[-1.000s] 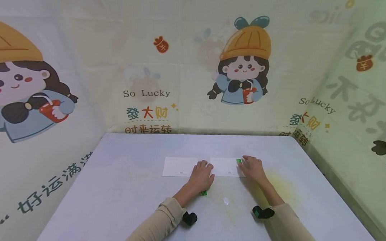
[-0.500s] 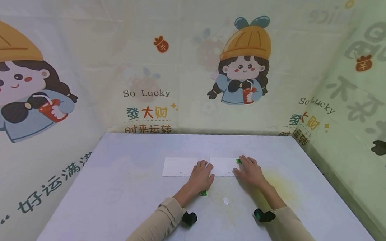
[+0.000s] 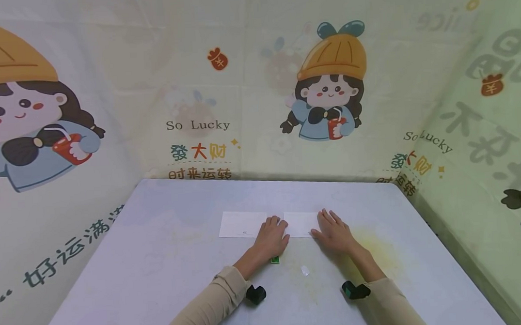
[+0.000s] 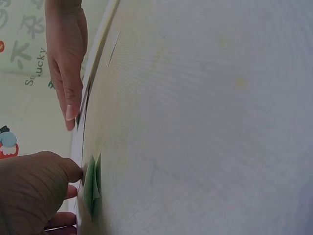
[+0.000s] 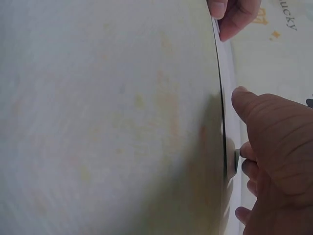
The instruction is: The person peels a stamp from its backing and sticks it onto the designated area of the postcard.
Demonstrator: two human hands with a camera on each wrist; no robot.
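Two flat white papers, which look like envelopes, lie end to end across the table: a left one (image 3: 239, 224) and a right one (image 3: 300, 224). My left hand (image 3: 271, 237) rests over the place where they meet, fingertips down. Beside its thumb, in the left wrist view, stands a folded green slip (image 4: 90, 188) on the table. Over the right end of the right envelope lies my right hand (image 3: 335, 232), fingers extended. It covers the small green stamp-like piece in the head view; only a raised edge (image 5: 236, 160) shows under the fingers in the right wrist view.
A small clear scrap (image 3: 305, 270) lies on the white table (image 3: 160, 264) between the forearms. Black wrist cameras (image 3: 256, 295) sit at both cuffs. Printed cloth (image 3: 257, 85) hangs behind the table and along its sides.
My right hand has moved a little left onto the envelope's end, its fingers now covering the green piece that showed before. The left hand has stayed in place.
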